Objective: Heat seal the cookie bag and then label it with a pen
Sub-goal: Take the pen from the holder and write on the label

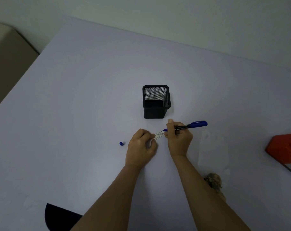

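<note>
Pale lavender surface [74,114] runs back to a plain wall [174,14], and a black mesh holder [156,101] stands upright near its middle, just beyond your hands. Your left hand [141,147] is curled, its fingers [146,134] and thumb pinching the near end of a small white label [158,135], a narrow strip with fine print on it. Your right hand [179,139] grips a blue pen [191,125], fingers [178,129] wrapped round the barrel and thumb raised on top. The pen lies nearly level, its blue tip at the label's far end and its clipped end pointing right. You cannot tell whether the tip touches the label, or whether the label rests on the surface. A small blue cap [121,143] stands on the surface left of your left hand, apart from it. The clear bag [213,150] lies flat to the right of your right forearm, hard to see against the surface, with the cookie [213,180] at its near end, partly hidden by your arm. Whether its mouth is sealed cannot be told. An orange-red sealer [284,147] sits at the right edge, cut off by the frame, well apart from the bag. A dark rounded shape [58,217] shows at the bottom left.
</note>
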Available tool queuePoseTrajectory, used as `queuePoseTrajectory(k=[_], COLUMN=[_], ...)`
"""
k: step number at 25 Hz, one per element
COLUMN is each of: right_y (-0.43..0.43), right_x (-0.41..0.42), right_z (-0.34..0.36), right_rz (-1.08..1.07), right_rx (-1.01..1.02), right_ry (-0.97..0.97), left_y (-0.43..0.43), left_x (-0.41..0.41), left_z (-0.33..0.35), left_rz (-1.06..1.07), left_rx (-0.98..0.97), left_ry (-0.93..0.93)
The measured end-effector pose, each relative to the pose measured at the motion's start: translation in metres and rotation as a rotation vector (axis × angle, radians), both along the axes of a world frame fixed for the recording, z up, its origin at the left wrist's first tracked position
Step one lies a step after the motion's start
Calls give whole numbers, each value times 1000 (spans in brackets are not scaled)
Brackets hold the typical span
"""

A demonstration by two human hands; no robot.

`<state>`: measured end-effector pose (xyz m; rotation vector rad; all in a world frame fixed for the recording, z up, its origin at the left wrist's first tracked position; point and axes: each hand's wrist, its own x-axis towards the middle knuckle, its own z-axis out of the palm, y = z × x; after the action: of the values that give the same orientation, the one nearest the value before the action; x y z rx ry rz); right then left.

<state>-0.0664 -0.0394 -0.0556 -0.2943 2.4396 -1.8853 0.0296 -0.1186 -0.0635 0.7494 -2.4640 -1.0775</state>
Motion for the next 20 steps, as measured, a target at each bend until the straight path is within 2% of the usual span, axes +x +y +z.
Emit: queuePoseTrajectory(k=[9, 15, 17, 20], right_y=[23, 32, 33, 34], right_x=[5, 9, 8, 10], right_z=[39, 67, 77, 88], right_rz=[-89, -156, -200, -173], right_rx=[-239, -490, -594, -652], right_ry=[-434, -673, -756, -801], left_y=[-2, -1, 1, -10], left_x=[-1, 2, 11, 38], left_z=[15, 37, 51, 59], left_rz=[17, -3, 22, 189], left_rx=[130, 240, 154, -120], left_ry=[-73, -127, -75, -21])
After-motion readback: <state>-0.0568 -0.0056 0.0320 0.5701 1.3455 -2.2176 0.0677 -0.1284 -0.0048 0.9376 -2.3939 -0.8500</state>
